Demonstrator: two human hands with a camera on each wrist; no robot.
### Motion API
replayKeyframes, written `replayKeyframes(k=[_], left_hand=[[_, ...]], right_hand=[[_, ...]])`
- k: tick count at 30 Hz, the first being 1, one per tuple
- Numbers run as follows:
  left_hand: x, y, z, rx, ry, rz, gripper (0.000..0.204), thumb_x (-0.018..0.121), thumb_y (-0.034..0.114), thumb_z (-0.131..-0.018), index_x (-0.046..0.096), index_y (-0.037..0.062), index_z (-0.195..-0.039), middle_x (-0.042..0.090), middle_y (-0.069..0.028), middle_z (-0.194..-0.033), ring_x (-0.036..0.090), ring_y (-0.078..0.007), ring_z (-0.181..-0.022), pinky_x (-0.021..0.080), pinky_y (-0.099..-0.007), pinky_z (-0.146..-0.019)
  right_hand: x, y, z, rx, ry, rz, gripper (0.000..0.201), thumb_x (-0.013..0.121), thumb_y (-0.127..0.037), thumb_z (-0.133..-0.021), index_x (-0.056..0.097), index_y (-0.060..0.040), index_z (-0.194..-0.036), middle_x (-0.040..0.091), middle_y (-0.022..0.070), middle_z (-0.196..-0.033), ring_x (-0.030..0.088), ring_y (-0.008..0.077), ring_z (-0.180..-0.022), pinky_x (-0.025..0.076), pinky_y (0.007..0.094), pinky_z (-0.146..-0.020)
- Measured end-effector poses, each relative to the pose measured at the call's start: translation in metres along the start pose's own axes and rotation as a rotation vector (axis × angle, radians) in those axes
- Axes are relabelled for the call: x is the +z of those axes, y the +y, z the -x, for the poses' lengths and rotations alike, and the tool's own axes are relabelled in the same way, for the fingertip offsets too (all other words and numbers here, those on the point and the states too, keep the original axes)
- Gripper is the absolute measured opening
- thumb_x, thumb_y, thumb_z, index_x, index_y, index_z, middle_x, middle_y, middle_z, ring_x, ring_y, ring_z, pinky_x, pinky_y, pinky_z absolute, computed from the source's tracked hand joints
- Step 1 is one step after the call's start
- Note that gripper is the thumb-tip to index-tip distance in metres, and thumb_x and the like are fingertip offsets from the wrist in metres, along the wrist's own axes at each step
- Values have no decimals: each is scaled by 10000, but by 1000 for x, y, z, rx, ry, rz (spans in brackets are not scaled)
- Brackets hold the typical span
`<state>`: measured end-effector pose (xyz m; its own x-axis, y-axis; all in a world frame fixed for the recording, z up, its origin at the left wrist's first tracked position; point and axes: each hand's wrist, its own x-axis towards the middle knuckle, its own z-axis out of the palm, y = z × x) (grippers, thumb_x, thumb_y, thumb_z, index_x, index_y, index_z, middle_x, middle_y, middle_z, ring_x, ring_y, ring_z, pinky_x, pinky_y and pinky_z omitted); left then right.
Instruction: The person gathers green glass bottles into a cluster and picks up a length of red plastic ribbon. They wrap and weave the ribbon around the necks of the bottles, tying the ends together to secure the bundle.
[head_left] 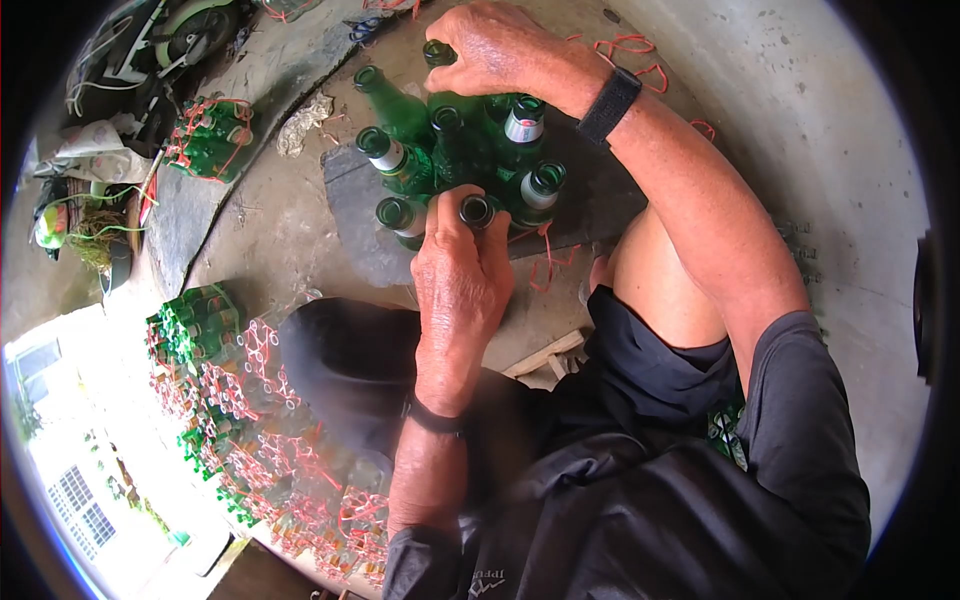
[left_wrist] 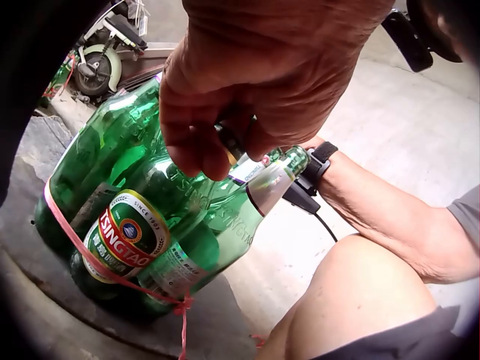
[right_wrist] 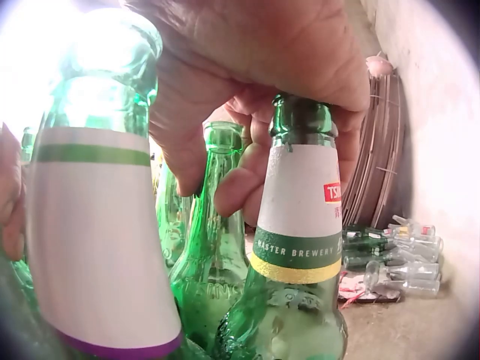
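Note:
Several green beer bottles (head_left: 394,107) stand upright in a tight cluster on a dark round slab (head_left: 350,205). My left hand (head_left: 462,275) grips the neck of a near bottle (head_left: 477,211), thumb and fingers around it just below the mouth. At the far side my right hand (head_left: 515,55) holds another bottle (head_left: 438,53) by its neck. A pink string (left_wrist: 124,277) circles the lower part of the cluster, with a knot at one corner. One bottle shows a Tsingtao label (left_wrist: 127,232). In the right wrist view, white-labelled necks (right_wrist: 298,191) stand close beside the fingers.
A tied bundle of green bottles (head_left: 210,138) stands at the far left. Many more string-tied bottles (head_left: 205,320) fill the lower left. Clear bottles (right_wrist: 409,277) lie by the wall. A parked motorbike (left_wrist: 97,56) and loose red string (head_left: 630,48) are farther off.

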<state>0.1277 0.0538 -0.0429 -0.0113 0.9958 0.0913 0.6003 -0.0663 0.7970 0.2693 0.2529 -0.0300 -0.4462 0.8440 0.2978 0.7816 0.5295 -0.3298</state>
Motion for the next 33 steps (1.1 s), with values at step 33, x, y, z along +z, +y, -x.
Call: replayKeyframes(k=[33], left_hand=[[-3, -4, 3, 8, -8, 10, 240, 713, 71, -918, 622, 30, -1137, 667, -134, -853, 630, -234, -724, 513, -350, -700]], right_hand=[[3, 0, -1, 29, 169, -28, 232, 697, -220, -744, 676, 7, -785, 683, 251, -798, 687, 431, -794, 549, 506, -717]])
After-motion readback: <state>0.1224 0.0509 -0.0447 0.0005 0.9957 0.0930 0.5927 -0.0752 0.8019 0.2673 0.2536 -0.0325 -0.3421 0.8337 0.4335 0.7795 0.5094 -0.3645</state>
